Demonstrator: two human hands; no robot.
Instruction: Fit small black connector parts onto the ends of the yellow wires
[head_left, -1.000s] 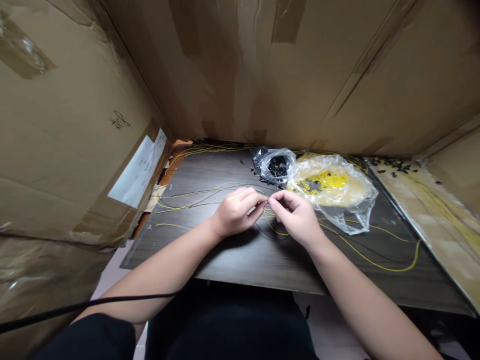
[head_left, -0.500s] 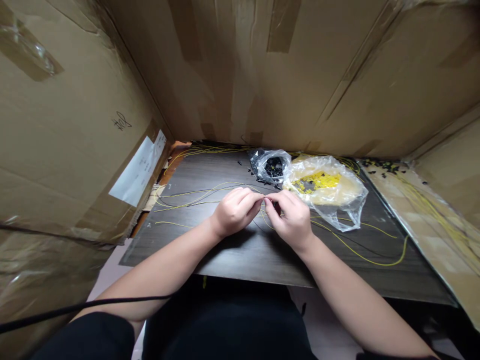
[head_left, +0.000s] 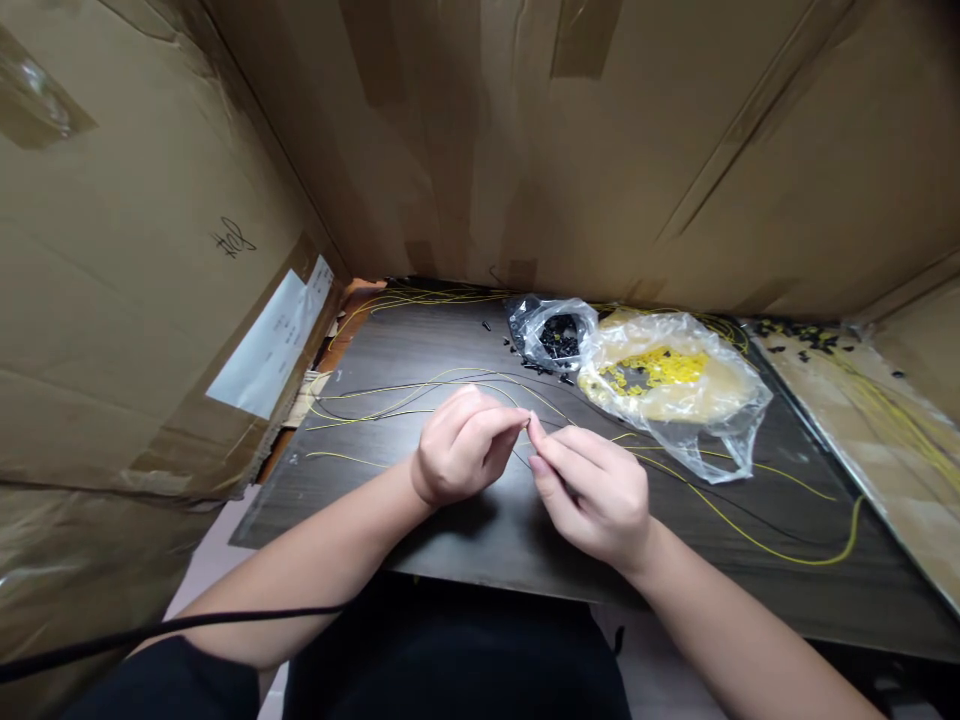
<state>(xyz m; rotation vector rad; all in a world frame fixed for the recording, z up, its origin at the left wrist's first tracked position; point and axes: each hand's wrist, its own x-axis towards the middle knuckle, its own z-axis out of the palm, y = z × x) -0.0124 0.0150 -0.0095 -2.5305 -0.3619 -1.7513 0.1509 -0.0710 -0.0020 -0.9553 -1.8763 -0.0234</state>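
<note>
Above the middle of the dark table, my left hand (head_left: 466, 442) is closed in a pinch, thumb and forefinger pointing right. My right hand (head_left: 598, 492) meets it fingertip to fingertip, its fingers pressed together and the thumb a little lower. A tiny dark bit shows where the fingertips touch, too small to name. Thin yellow wires (head_left: 390, 391) and dark wires run across the table behind and beneath both hands. To the right of my right hand, one yellow wire (head_left: 750, 537) curves over the tabletop.
Behind my hands lie a clear bag of small black parts (head_left: 559, 338) and a larger plastic bag of yellow parts (head_left: 667, 368). Loose black pieces (head_left: 551, 371) are scattered beside them. Cardboard walls (head_left: 465, 150) enclose the table (head_left: 360, 350). More wires lie on cardboard (head_left: 892, 400) at right.
My right hand has moved slightly lower, its thumb now apart from the joined fingertips. My left hand keeps its pinch. The view has shifted a little.
</note>
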